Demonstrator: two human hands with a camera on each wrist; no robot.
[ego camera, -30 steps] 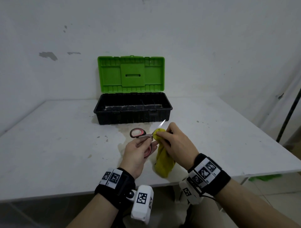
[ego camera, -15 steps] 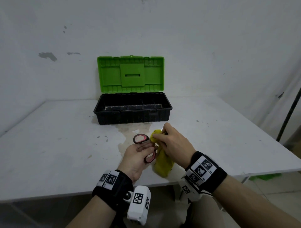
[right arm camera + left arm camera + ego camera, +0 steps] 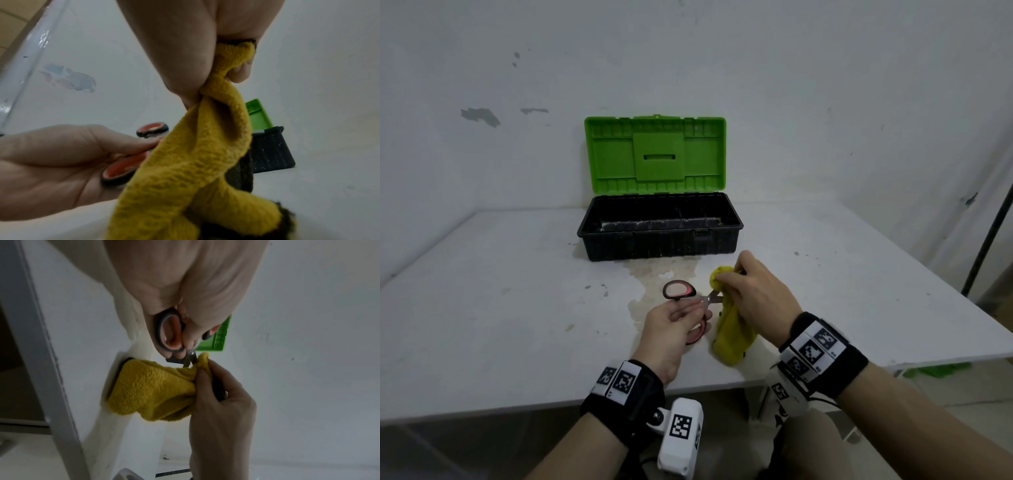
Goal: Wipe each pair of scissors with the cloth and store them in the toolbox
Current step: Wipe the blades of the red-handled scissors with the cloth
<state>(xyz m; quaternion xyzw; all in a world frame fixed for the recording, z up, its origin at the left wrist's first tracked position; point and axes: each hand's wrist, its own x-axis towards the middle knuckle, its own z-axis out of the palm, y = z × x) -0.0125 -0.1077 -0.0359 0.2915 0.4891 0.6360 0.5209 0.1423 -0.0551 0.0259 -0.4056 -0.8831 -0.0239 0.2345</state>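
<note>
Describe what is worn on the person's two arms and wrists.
Both forearms are bare, no sleeves. Each wrist carries a black band with white square tags printed in black block patterns. A white camera housing, tagged likewise, hangs under the left wrist; another white unit sits under the right.

Scissor blades [image 3: 714, 298] mostly inside cloth [image 3: 729, 337]
</note>
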